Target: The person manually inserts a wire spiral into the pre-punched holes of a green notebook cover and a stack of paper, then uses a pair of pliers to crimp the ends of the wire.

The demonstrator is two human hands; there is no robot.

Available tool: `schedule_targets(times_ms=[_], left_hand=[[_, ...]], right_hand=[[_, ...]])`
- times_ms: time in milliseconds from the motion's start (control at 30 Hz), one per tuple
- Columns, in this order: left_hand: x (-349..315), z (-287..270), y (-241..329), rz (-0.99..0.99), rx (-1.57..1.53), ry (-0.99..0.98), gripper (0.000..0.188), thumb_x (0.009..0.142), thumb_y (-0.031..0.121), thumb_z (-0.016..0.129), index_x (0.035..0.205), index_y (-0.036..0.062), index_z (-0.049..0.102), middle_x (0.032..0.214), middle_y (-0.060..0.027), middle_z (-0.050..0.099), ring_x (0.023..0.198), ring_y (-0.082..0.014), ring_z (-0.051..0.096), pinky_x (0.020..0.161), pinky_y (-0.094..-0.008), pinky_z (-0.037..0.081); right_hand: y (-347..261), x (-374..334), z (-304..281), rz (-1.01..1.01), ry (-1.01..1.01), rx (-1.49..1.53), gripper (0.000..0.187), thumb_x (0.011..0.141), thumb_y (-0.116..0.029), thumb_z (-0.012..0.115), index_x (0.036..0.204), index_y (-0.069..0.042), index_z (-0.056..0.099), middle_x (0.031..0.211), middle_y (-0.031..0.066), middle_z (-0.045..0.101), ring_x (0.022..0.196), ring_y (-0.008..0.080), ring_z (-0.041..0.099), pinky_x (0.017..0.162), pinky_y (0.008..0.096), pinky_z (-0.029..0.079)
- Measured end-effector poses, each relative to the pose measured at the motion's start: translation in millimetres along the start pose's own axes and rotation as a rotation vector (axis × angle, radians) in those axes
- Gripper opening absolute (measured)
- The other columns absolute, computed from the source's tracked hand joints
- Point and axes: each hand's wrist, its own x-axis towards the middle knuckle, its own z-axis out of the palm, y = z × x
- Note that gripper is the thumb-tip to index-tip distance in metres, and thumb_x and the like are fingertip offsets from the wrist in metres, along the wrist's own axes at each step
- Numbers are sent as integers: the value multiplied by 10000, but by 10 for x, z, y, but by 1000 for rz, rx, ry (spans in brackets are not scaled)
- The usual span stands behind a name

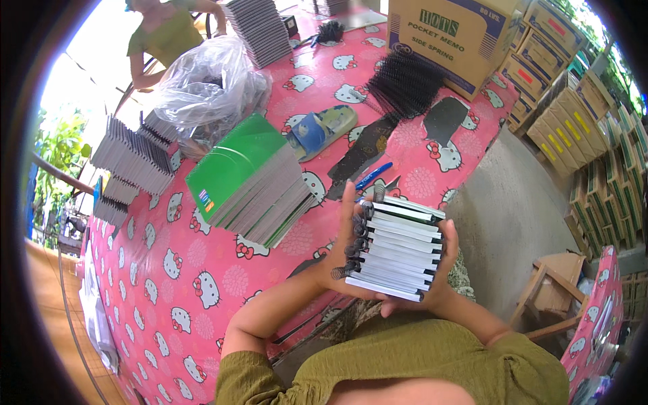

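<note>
Between my two hands is a stack of small spiral notebooks (401, 253), page edges facing up, with black coils sticking out along the left side. My left hand (339, 253) is wrapped round the coil side, its thumb or a finger pointing up. My right hand (443, 273) grips the opposite side, with fingers partly hidden under the stack. Just beyond the stack lie a blue pen (373, 175) and a small pointed tool that I cannot make out fully. To the left stands a tall pile of green-covered notebooks or pads (243, 169), without visible coils.
The pink patterned tablecloth (236, 270) covers the table. On it are black coils (405, 84), a blue slipper-like item (320, 131), a clear plastic bag (209, 88), grey notebook stacks (135, 152) and a cardboard box (452, 40). A person (165, 40) is across the table; cartons (570, 128) stand right.
</note>
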Motion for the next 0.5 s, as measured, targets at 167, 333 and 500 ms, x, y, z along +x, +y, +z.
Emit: schedule_targets(times_ms=[167,333,500], left_hand=[[-3,-70,37,261,427,-109,1497,485,342,943,1481,42,-133,1529,-191,130,1410,-315,205,1137,-428,190],[38,-17,128,258,491,-142,1419,515,293,931,1491,73,-75,1527,-191,130,1424,-316,171,1140,-425,178],[61,-74,227,394,619,-169,1401,525,284,928,1493,80,-64,1529,-191,121,1423,-316,173,1139,-423,180]], right_hand=[[-43,-110,-137,180,-203,-87,1427,572,-430,890,1415,-2,-178,1443,208,325,1293,329,425,1130,473,200],[-38,-265,-25,277,-73,-72,1347,633,-325,885,1411,17,-160,1426,218,346,1280,333,438,1116,474,231],[-150,-193,-43,239,-149,-187,1303,683,-312,853,1426,-53,-186,1456,202,322,1340,343,356,1153,485,62]])
